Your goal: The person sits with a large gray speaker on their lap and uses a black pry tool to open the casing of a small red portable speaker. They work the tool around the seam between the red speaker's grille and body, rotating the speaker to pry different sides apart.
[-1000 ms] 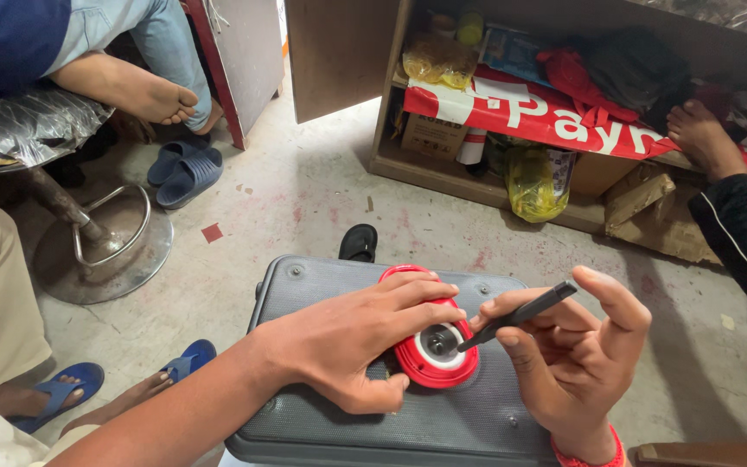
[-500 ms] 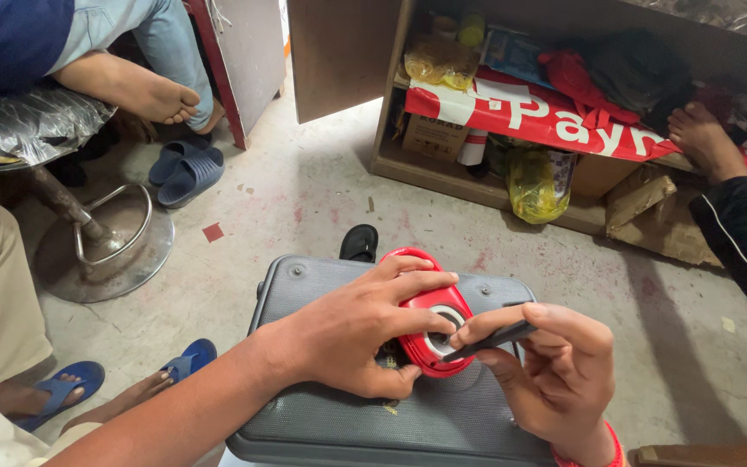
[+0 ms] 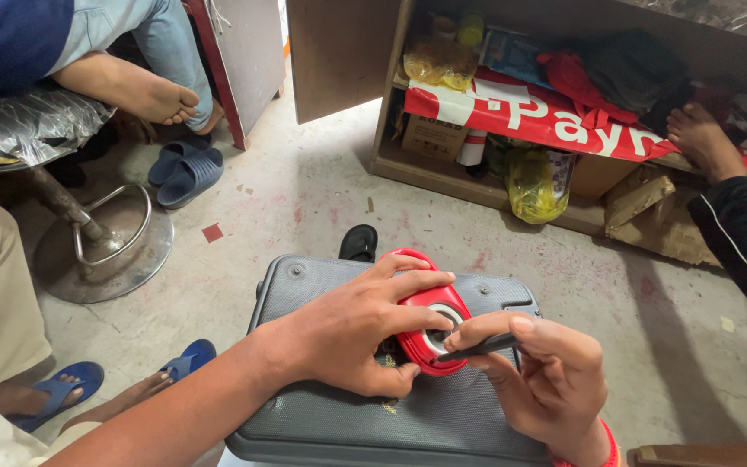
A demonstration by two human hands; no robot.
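Right hand [image 3: 546, 380] fingers pinch thin dark tool [image 3: 477, 348], tip at round pale centre of red device [image 3: 430, 324]. Left hand [image 3: 365, 333] fingers spread wide, clamping device onto grey case [image 3: 322, 415]. Case near edge cut off by frame. Open concrete floor [image 3: 304, 199] far and right. Device's left part hidden under palm; tool tip hard to make out.
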